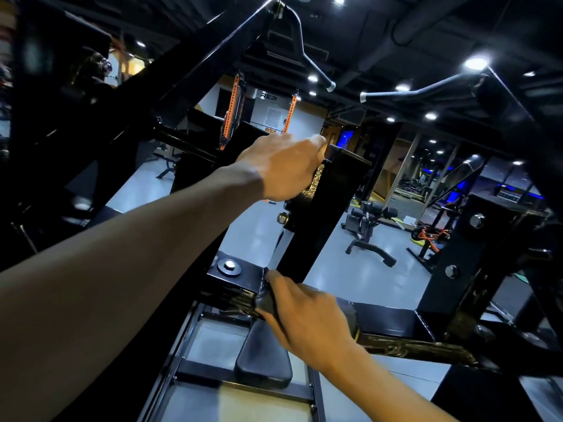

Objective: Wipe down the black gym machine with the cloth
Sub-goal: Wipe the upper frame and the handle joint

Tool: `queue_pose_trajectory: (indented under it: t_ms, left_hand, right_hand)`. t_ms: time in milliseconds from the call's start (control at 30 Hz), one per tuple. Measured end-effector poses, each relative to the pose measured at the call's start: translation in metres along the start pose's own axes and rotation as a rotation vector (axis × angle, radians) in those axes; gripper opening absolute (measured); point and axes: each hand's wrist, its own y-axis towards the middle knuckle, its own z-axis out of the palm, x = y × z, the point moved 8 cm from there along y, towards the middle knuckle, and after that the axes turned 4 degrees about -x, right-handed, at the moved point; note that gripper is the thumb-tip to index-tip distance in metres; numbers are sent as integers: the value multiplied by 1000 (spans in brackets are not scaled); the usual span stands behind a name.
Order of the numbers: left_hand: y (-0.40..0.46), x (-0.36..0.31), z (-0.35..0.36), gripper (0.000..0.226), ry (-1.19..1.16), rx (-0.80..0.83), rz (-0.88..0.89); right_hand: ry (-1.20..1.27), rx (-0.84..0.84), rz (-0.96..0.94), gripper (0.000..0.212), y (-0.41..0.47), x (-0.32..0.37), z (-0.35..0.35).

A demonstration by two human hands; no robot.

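So this was mid-wipe on the black gym machine [323, 214], working the upright post in the middle of the frame. The left hand [283, 169] was up near the top of that post, fingers curled over its edge, and there was something speckled and goldish under the palm that could've been the cloth [313, 181], but honestly it was too dark to be sure. The right hand [307, 315] was lower down at the joint where the post meets the crossbar [393, 321], fingers curled round something dark, maybe a rag or a brush handle, couldn't tell which. My guess is the next move needed the upper hand to drag down the post face while the lower hand steadied or cleaned the corner by the bolt [229, 265]. Counts: two hands, one post being worked, one padded seat [263, 357] below, two overhead handles [313, 68] hanging up top, one separate bench [370, 226] across the floor
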Motion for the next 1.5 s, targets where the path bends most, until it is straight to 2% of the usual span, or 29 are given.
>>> queue_pose_trajectory:
  t_ms: [133,233,333,500,600,667,767,867,967,1033,1100,1200,1300,1333,1433,1500]
  left_hand:
    - [0,0,0,37,-10,13,0]
    - [0,1,1,36,-11,15,-3]
    - [0,0,1,37,-16,10,-1]
    - [-1,0,1,37,-22,17,-5]
    - [-2,-1,0,37,-47,24,-23]
    - [-1,-2,0,37,-46,26,-19]
    - [1,1,0,38,-36,21,-17]
    - [-2,-1,-1,39,-33,18,-30]
    - [-2,-2,-2,41,-31,18,-28]
    - [-2,-2,-1,41,-22,30,-24]
    - [-3,-3,-2,41,-27,33,-24]
    - [-3,-4,-3,40,-34,29,-18]
    - [-2,-3,-3,40,-30,26,-16]
    - [-2,-3,-3,39,-28,24,-16]
    - [-3,-3,-3,38,-28,27,-13]
    - [-3,-3,-3,38,-36,30,-12]
  right_hand:
    - [-60,-17,-18,65,14,15,5]
    - [10,-13,9,53,-8,-5,-1]
    - [37,-9,60,51,-29,-31,-12]
    - [27,-14,-169,56,-23,-21,-4]
    - [-20,-25,-293,49,-15,-26,-11]
    - [-9,-136,-241,42,-1,-48,-39]
    - [63,-346,-13,31,21,-90,-85]
    - [26,-423,53,34,23,-89,-90]
    - [4,-320,-70,40,0,-51,-52]
    - [-37,-175,-238,30,-17,-25,-21]
    - [-46,-112,-324,27,-19,-18,-15]
    - [-8,-215,-228,46,0,-41,-44]
    - [22,-309,-77,48,-1,-55,-54]
    - [21,-284,-88,50,-6,-47,-44]
    - [-84,-113,-291,48,-27,-16,-5]
    - [-99,-116,-313,51,-20,-21,-11]
